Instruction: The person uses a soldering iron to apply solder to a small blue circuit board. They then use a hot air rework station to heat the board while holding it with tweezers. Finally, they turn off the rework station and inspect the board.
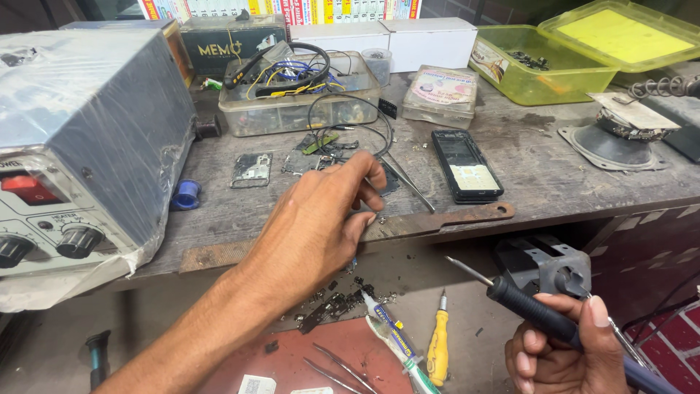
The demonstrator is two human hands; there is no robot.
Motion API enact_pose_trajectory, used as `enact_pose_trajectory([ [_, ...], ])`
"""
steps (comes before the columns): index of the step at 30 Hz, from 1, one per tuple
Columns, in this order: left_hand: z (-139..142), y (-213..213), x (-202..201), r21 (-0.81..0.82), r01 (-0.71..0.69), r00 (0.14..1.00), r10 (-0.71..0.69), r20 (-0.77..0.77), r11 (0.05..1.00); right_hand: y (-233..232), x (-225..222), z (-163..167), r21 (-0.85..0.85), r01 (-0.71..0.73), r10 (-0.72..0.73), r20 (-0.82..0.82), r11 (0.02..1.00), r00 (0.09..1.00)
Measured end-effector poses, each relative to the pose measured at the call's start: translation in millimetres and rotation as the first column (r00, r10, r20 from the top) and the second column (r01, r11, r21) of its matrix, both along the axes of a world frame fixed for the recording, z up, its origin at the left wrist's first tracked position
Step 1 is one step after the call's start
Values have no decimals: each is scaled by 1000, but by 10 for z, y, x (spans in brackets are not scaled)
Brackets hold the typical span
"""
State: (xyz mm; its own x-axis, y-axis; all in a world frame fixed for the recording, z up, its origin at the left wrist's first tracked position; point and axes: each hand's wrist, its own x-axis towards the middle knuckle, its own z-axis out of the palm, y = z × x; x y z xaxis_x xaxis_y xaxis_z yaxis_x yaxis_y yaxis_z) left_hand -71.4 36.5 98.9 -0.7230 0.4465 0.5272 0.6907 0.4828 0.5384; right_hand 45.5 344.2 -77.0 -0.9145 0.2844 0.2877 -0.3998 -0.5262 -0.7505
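My left hand (pixel 317 222) reaches over the front of the worn wooden bench (pixel 539 175), its fingertips pinched on thin metal tweezers (pixel 408 186) that point to the right. Just beyond the fingers lie small circuit board pieces (pixel 313 149) and a thin black wire (pixel 350 120). My right hand (pixel 561 350) is lower right, below the bench edge, gripping a black-handled soldering iron (pixel 532 310) with its metal tip aimed up-left. An opened black phone body (pixel 467 166) lies to the right of my left hand.
A plastic-wrapped grey power unit with knobs (pixel 80 146) fills the left. A clear box of wires (pixel 299 91), a small lidded tub (pixel 441 95), green plastic containers (pixel 547 66) and a speaker part (pixel 612 142) sit behind. Below lie a yellow screwdriver (pixel 437 346), a glue tube (pixel 390 332) and spare tweezers (pixel 339 368).
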Motion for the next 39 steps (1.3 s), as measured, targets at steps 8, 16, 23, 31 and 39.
enact_pose_trajectory([
  [8,-2,15,9,5,50,999,-50,3,999,44,-42,1,-21,-17,18,31,1000,999],
  [16,17,15,26,47,38,998,-41,47,998,58,-83,-17,-27,-7,7,6,1000,1000],
  [23,61,-6,77,127,-27,981,2,194,991,-21,-78,41,-5,12,-12,41,1000,999],
  [31,-8,-176,308,444,-71,830,-194,523,893,-267,-60,308,-47,-197,185,-193,979,964],
  [39,-166,-306,596,652,-112,707,-401,582,750,-234,-86,335,212,-151,191,-188,966,963],
])
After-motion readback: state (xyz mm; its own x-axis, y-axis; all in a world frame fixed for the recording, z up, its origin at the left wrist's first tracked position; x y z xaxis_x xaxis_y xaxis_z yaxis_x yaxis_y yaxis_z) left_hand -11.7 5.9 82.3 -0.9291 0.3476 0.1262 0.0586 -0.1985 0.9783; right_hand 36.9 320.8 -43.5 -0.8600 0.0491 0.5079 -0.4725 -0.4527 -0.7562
